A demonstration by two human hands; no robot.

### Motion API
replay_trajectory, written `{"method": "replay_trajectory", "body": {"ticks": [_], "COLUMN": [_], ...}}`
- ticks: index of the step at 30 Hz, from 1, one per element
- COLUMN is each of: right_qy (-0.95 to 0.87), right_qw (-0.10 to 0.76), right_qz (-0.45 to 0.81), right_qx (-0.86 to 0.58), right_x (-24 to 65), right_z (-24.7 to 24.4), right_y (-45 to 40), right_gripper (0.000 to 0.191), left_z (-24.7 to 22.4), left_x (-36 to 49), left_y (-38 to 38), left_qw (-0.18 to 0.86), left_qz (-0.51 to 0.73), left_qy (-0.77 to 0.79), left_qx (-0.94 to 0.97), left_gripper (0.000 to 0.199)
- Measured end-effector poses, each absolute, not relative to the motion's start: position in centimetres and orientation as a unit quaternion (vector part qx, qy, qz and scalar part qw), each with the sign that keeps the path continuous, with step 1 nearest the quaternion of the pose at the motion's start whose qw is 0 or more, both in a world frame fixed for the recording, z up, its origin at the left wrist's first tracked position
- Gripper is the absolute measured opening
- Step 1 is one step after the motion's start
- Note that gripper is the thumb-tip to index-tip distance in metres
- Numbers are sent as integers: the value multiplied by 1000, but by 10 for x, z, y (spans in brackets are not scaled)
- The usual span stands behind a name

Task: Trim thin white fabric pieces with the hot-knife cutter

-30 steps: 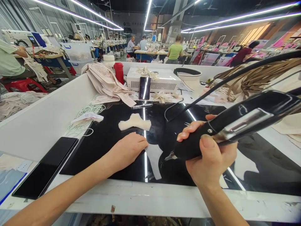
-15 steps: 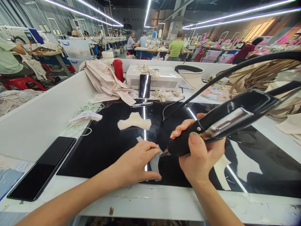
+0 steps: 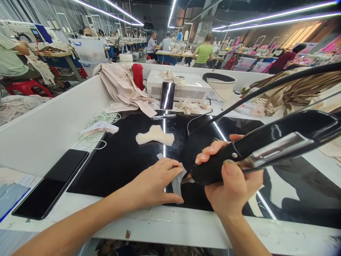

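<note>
My left hand (image 3: 159, 180) rests on the black glossy sheet, its thumb and fingers holding down a small grey piece (image 3: 178, 181) that the hand partly covers. My right hand (image 3: 234, 181) is closed round a black corded hand tool (image 3: 266, 144) with a long metal lever on its side. The tool's thin metal tip (image 3: 188, 180) points left, close against the grey piece's right edge; whether it touches cannot be told. Beyond my hands, a cream T-shaped stack of fabric (image 3: 155, 135) lies flat. White cut pieces (image 3: 282, 186) lie right of my right wrist.
A large phone (image 3: 50, 185) and pale green cord (image 3: 98, 124) are at left. At the back are beige fabric (image 3: 125, 89), a red bottle (image 3: 137, 76), a white vented box (image 3: 178, 87) and a leaning phone (image 3: 167, 95). The tool's cable (image 3: 255, 94) arches across the right side.
My right hand and the tool have shifted slightly right, and the tool's rear end has dropped lower. My left hand stays on the grey piece. The whole view has moved a little.
</note>
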State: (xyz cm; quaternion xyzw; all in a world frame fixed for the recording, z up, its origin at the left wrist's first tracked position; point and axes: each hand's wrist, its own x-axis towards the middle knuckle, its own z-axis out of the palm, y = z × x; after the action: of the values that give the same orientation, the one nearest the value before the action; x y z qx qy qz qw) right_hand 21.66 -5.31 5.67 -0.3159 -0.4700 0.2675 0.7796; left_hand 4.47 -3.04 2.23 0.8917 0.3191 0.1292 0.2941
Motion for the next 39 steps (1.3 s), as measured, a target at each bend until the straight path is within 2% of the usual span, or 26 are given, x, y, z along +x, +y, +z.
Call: {"method": "replay_trajectory", "body": {"ticks": [5,12,22,24,28,30,35,39], "right_qy": [-458,-437,-460,-464,-452,-437,-418,-436], "right_qw": [783,786,773,774,789,798,810,803], "right_qz": [269,321,305,290,222,189,179,212], "right_qx": [-323,-296,-312,-320,-353,-369,-369,-348], "right_x": [215,216,218,225,245,253,250,233], "right_z": [59,62,60,60,63,65,70,69], "right_y": [-55,-70,-76,-74,-65,-59,-55,-58], "right_gripper": [36,42,37,39,38,37,33,37], "left_z": [23,21,19,19,17,16,13,14], "left_x": [45,44,43,40,36,34,36,37], "left_y": [-30,-29,-28,-27,-24,-23,-27,-30], "left_qw": [303,293,288,285,261,252,256,255], "left_qz": [134,142,157,170,196,204,207,197], "left_qy": [309,293,282,281,286,279,257,254], "left_qx": [892,899,901,901,901,904,909,912], "left_gripper": [74,77,71,64,25,14,17,18]}}
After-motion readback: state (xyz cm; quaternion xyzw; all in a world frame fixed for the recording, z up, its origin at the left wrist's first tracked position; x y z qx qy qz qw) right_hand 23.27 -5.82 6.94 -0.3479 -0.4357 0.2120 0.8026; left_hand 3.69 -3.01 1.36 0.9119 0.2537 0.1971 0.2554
